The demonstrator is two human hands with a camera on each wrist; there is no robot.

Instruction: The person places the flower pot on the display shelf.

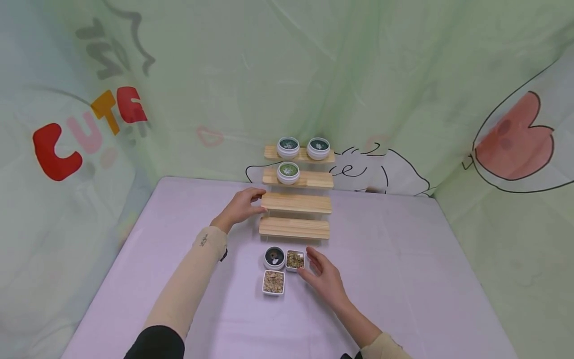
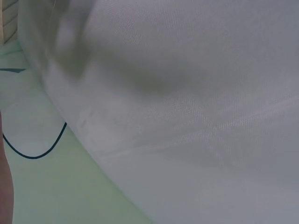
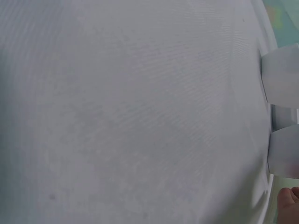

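Right hand point(image 1: 326, 283): thumb and fingers spread apart at the right side of the small square dish of olive-brown granules point(image 1: 295, 259); whether skin touches the rim cannot be told. Left hand point(image 1: 242, 205): thumb at the front corner and fingers at the rear corner of the third shelf point(image 1: 296, 203), curled about its left end; firmness of hold not determinable. Adjoining the small dish are a round bowl with dark contents point(image 1: 274, 257) on its left and a square dish of tan chips point(image 1: 273, 282) nearer the wearer. All three stand on the cloth-covered table point(image 1: 399, 259), in front of the stepped wooden stand, which is set near the middle of the table's back edge. Progress, as judged: about half done. Placed are two teal-filled bowls, left point(image 1: 288, 147) and right point(image 1: 319, 148), on the top shelf point(image 1: 303, 156), and a green-filled bowl point(image 1: 288, 172) at the left of the second shelf point(image 1: 314, 180); the three on the table appear outstanding. Orientation: the small dish is upright, mouth upward, nearly square in plan, with no marked long axis. The shelves' long axes run left to right, roughly along the table's back edge, the steps rising toward that edge.
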